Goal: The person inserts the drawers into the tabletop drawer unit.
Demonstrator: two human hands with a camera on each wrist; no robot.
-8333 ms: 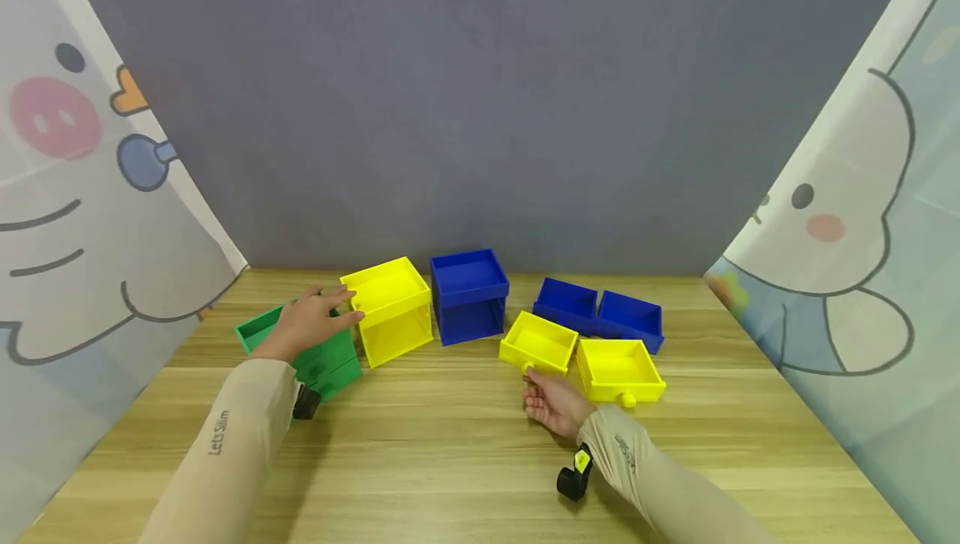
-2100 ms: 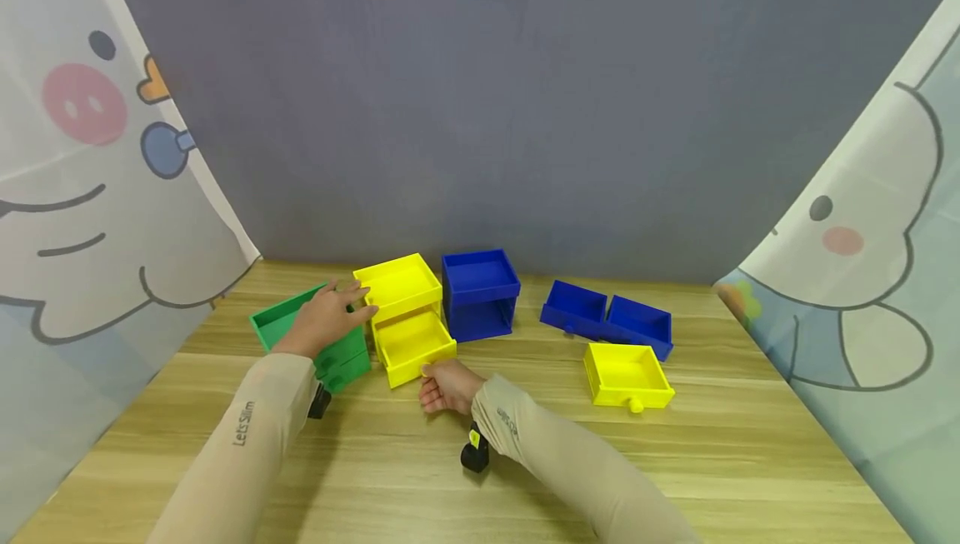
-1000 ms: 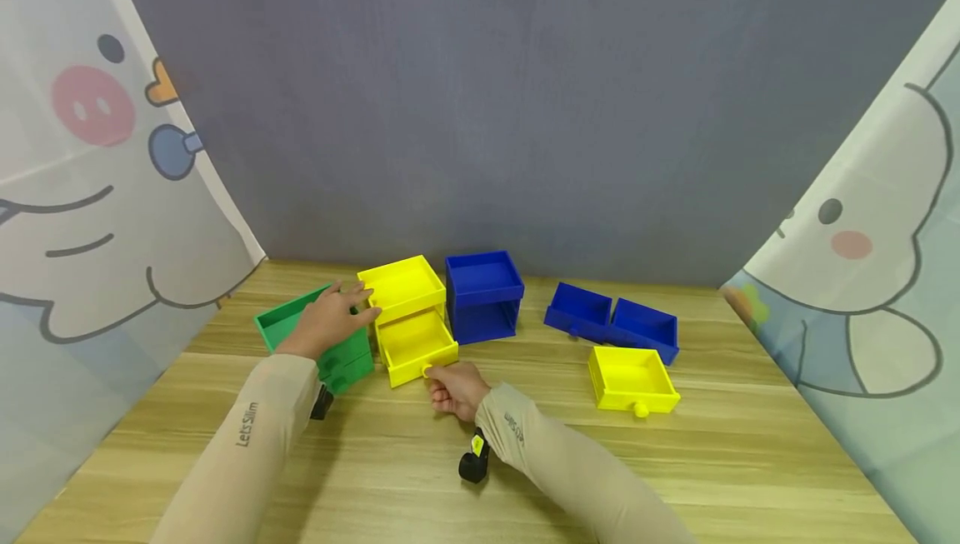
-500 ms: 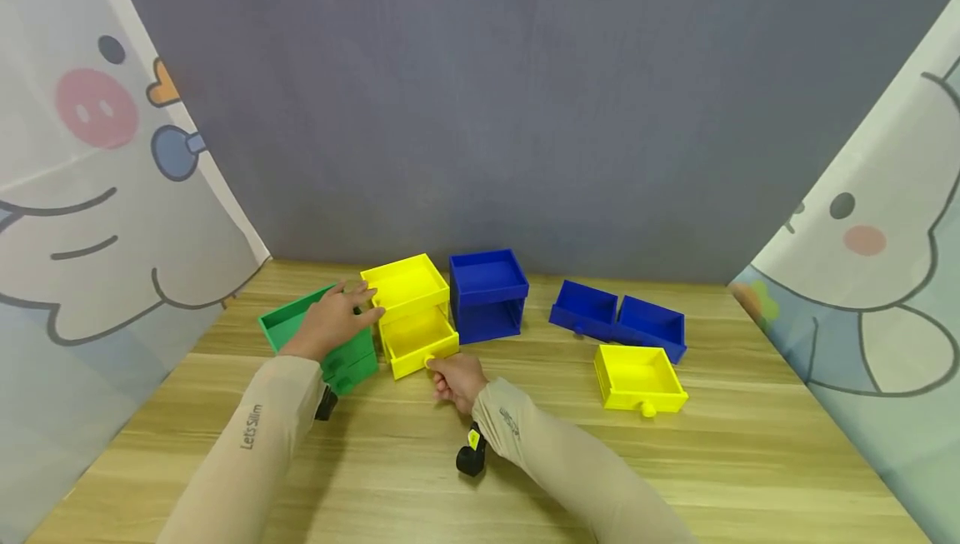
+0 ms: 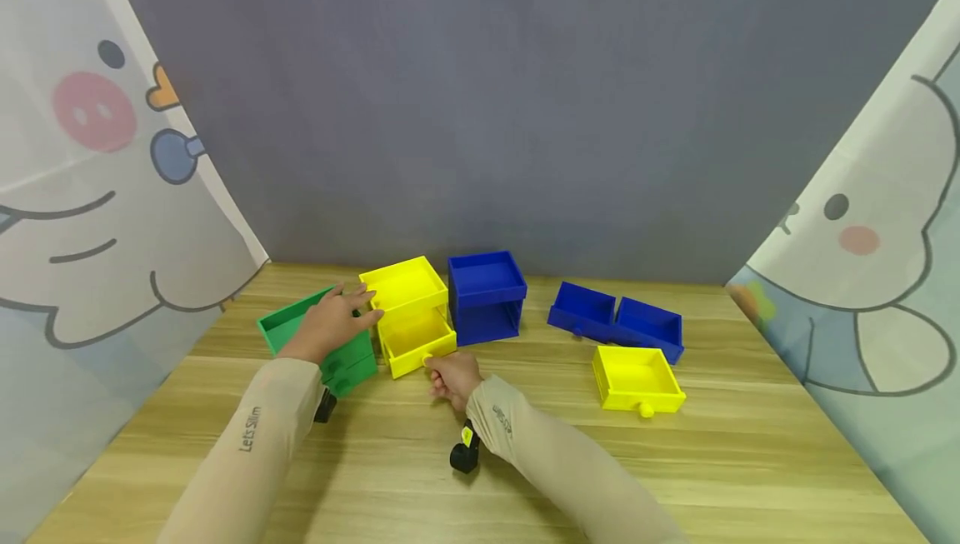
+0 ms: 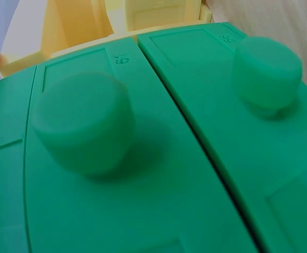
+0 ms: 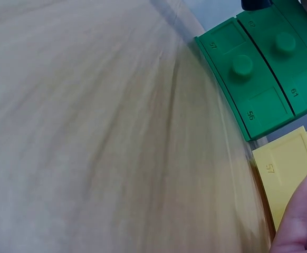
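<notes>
A yellow cabinet (image 5: pixel 405 286) stands left of centre, its lower bay holding a yellow drawer (image 5: pixel 407 362) that sticks partway out at the front. My right hand (image 5: pixel 456 377) pinches that drawer's knob; in the right wrist view a fingertip overlaps the drawer front (image 7: pixel 282 163) and the knob is hidden. My left hand (image 5: pixel 326 327) rests its fingers and thumb on the yellow cabinet's left edge. Beneath the left palm is a green cabinet (image 5: pixel 354 352) with its drawers in; two round green knobs (image 6: pixel 85 124) fill the left wrist view.
A blue cabinet (image 5: pixel 487 281) with an open lower bay stands right of the yellow one. Farther right lie two blue drawers (image 5: pixel 583 311) side by side, and in front of them a second yellow drawer (image 5: pixel 639 373). A grey panel (image 5: pixel 480 111) rises behind the table.
My right hand has carried one yellow drawer left from beside the blue drawers into the yellow cabinet's bay, then pushed it slightly deeper. The left hand has stayed on the cabinet.
</notes>
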